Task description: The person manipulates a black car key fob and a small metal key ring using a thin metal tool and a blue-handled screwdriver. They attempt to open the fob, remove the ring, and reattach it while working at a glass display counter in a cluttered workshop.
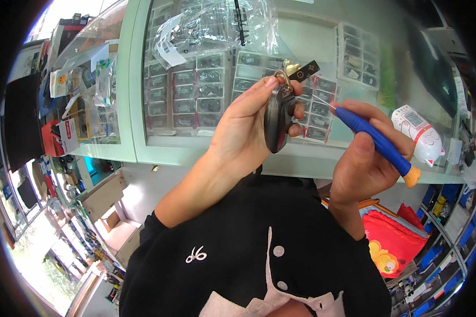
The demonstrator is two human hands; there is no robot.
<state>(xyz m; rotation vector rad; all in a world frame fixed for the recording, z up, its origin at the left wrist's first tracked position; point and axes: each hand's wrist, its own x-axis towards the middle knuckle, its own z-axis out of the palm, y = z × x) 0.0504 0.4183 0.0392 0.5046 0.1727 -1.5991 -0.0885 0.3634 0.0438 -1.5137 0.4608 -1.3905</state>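
Observation:
My left hand (248, 113) is closed around a dark car key fob (276, 121), held on edge above the glass counter. From the fob's upper end hangs a metal key ring (283, 77) with a small gold charm (291, 67) and a black strap (305, 71) bearing gold marks. My right hand (362, 158) grips a screwdriver (374, 138) with a blue handle and an orange end cap. Its thin shaft (322, 100) points up and left toward the fob, apart from it. The fob's far side is hidden by my left fingers.
Below the glass counter top (301, 168) lie several trays of boxed dark items (195, 92). A clear plastic bag (211, 31) rests at the back. At right is a white cat figure (419, 134) with a printed code. A red cloth (388, 240) hangs below right.

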